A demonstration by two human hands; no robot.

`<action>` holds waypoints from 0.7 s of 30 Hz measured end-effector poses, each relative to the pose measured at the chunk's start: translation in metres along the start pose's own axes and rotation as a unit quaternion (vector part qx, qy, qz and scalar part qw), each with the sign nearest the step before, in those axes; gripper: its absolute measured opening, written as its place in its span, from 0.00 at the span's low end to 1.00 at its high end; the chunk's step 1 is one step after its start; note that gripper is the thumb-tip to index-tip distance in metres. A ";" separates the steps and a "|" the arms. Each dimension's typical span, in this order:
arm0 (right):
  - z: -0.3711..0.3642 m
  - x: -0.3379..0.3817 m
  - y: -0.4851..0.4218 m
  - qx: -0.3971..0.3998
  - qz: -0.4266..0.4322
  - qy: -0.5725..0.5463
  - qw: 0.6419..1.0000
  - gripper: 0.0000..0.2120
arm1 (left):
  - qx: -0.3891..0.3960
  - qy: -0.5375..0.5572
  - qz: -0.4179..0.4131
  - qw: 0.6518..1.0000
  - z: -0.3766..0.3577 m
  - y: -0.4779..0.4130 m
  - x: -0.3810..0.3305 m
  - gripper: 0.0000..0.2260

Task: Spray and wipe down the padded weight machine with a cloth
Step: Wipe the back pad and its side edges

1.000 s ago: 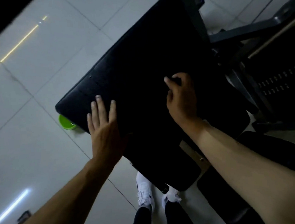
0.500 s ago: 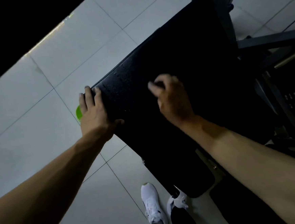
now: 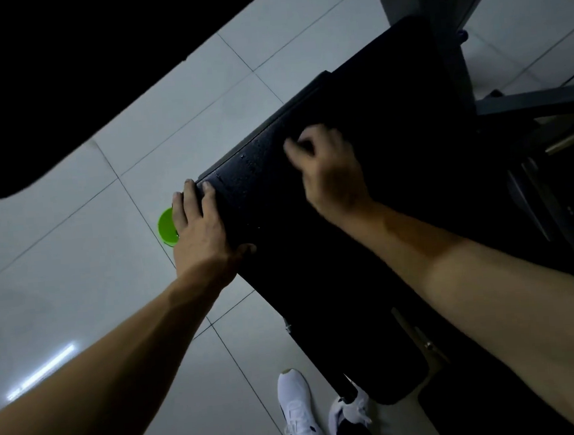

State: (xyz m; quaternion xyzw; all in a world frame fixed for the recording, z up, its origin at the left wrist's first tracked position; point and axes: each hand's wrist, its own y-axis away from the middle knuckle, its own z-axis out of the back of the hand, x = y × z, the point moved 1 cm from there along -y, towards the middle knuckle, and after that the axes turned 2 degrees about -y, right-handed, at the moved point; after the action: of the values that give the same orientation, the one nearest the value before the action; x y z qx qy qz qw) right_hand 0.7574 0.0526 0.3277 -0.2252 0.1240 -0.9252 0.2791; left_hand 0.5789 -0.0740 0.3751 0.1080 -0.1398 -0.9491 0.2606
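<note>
Left hand [image 3: 199,227] rests straight-fingered on the corner of the pad [image 3: 397,191]; right hand [image 3: 330,176] curls farther in, grip unclear

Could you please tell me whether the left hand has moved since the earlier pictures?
Yes. The left hand slid across the black pad to its left edge, resting near the corner and now overlapping the green object on the floor.

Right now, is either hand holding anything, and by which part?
Left hand rests flat on the edge of the pad, holding nothing. Right hand is curled on it, blurred; whether it pinches a cloth cannot be told.
</note>
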 end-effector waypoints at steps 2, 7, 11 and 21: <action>0.003 -0.008 -0.026 -0.026 -0.137 0.013 0.990 0.23 | 0.001 -0.002 0.001 1.000 -0.001 0.000 0.000 0.58; -0.009 0.066 -0.022 -0.010 -0.209 -0.014 0.978 0.20 | -0.002 -0.003 0.008 1.000 -0.004 -0.002 -0.001 0.58; -0.017 0.092 -0.005 0.129 0.023 -0.045 0.990 0.20 | -0.006 0.002 0.002 1.000 -0.004 -0.002 0.003 0.58; -0.011 0.050 -0.055 -0.012 -0.225 -0.035 0.974 0.17 | -0.001 -0.002 -0.001 1.000 -0.006 -0.002 0.002 0.57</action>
State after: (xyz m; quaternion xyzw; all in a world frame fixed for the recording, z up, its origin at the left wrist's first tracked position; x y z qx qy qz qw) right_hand 0.6895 0.0696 0.3549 -0.2827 0.0710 -0.9544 0.0650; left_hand 0.5781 -0.0747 0.3687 0.1062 -0.1394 -0.9497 0.2597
